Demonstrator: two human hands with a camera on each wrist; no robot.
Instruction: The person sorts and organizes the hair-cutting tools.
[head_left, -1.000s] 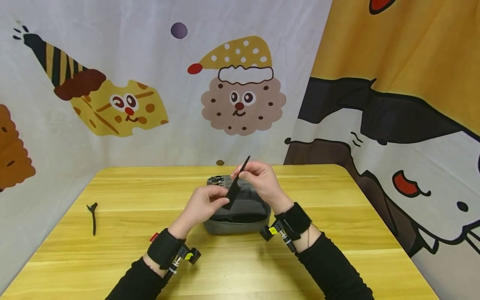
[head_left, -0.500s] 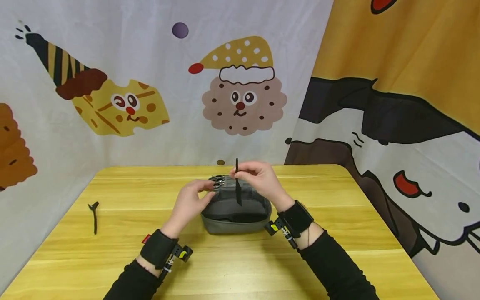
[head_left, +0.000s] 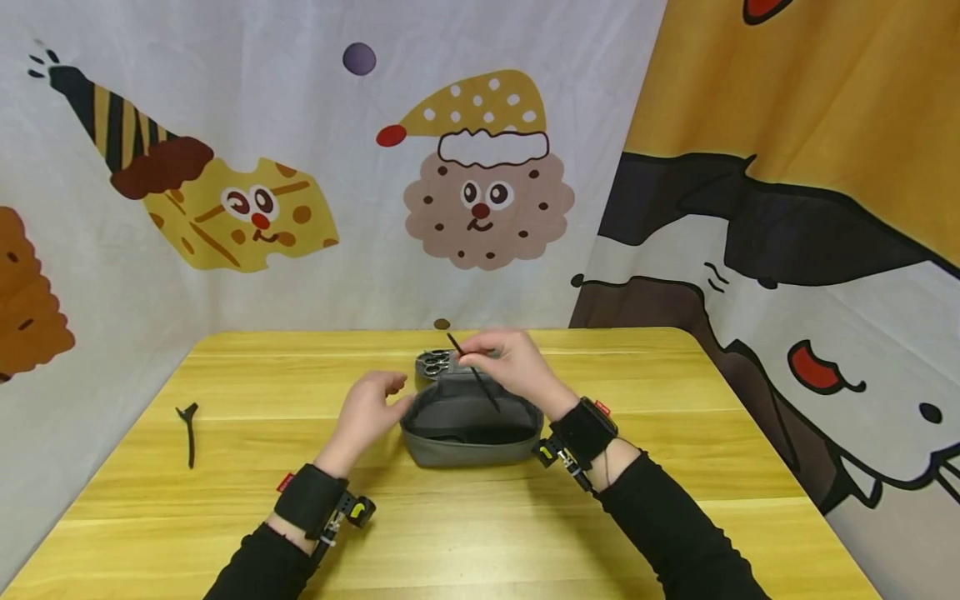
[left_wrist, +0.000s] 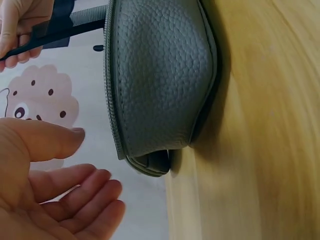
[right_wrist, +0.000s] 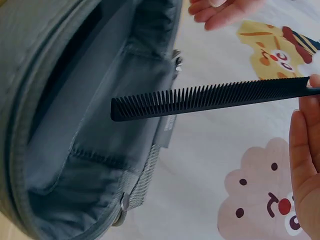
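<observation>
- The comb [head_left: 486, 390] is in the air above the unzipped grey bag [head_left: 472, 455], slanting, its toothed end lower and toward the right.
- The right hand [head_left: 519, 365] has its grip on the comb, thumb and fingers pinching it by the thin tail; the left hand [head_left: 367, 410] holds nothing, thumb and fingers parted, just beside the bag's left side.
- For good handling, I would keep that pinch light but steady, since a thin tail could let the comb swivel between the fingertips.
- The teeth are best kept clear of the zip [left_wrist: 112, 100] along the rim, where they might snag; lining the comb up with the long side of the bag should give it most room.
- The left hand seems well placed to steady the bag, though it looks apart from it.
- Compared with one second ago, the left hand has let go of the comb's toothed end and moved off to the left.
- The comb, which leaned the other way and then stood nearly upright, now tilts with its tail to the left and sits slightly lower.
- The black clip [head_left: 190, 437] lies unmoved on the desk [head_left: 465, 550].
</observation>
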